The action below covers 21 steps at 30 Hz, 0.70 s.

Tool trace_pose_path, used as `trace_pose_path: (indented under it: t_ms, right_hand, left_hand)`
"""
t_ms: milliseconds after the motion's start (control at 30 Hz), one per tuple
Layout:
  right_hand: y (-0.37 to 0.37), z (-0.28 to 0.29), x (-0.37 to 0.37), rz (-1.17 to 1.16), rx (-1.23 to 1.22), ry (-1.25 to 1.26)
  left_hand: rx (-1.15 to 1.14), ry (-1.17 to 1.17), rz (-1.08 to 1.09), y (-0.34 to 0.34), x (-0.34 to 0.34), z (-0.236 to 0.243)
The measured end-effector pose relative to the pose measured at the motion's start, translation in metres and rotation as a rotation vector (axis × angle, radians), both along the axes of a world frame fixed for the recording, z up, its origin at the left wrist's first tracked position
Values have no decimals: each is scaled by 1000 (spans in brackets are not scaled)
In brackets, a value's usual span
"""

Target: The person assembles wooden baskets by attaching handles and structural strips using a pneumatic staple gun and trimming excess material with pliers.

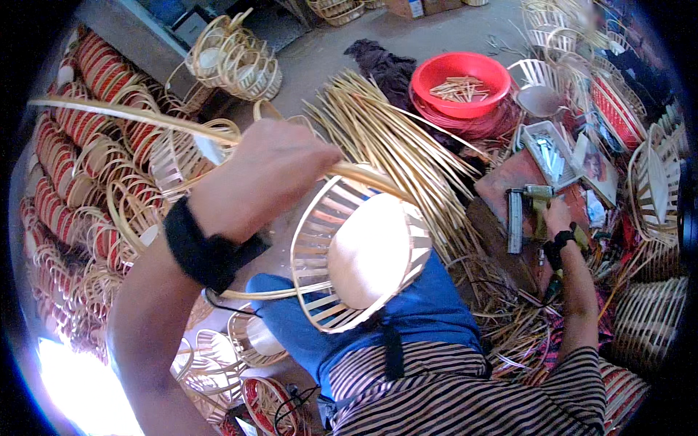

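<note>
My left hand (280, 163) is raised in front of me, its fingers wrapped round a long pale bamboo strip (138, 115). The strip runs from the far left, through the fist, to above the basket. Across my lap lies a shallow oval bamboo basket (313, 240), tilted, with slatted sides and a pale solid base. On the right, my right hand (558, 218) is closed round the handle of a green nail gun (538, 203) with a grey magazine. This tool rests on a reddish-brown board (502, 182); my fingers partly hide its grip.
Split bamboo sticks (400, 152) lie piled ahead. Beyond them stands a red basin (462, 73) holding short sticks. A tray of metal fasteners (552, 152) sits by the nail gun. Stacked red-and-natural baskets (73, 160) crowd the left; more baskets (651, 312) stand at the right.
</note>
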State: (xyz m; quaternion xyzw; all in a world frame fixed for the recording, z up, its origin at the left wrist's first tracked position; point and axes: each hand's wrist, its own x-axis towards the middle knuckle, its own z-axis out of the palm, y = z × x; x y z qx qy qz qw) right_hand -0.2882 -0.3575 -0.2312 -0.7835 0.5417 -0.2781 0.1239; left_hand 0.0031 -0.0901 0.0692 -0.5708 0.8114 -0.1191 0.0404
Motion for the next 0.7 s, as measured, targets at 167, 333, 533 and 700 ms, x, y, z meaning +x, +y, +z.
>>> trace_pose_path:
  t_ms: [167, 333, 533, 700]
  right_hand:
    - [57, 127, 101, 624, -255, -594]
    - [167, 192, 184, 1242, -68, -704]
    - [167, 184, 188, 1169, -42, -546]
    - [166, 190, 186, 1171, 40, -444]
  left_hand:
    - [48, -153, 86, -15, -11, -6]
    - [99, -157, 177, -4, -24, 22]
    - [168, -268, 711, 57, -9, 82]
    - [-227, -25, 891, 101, -17, 19]
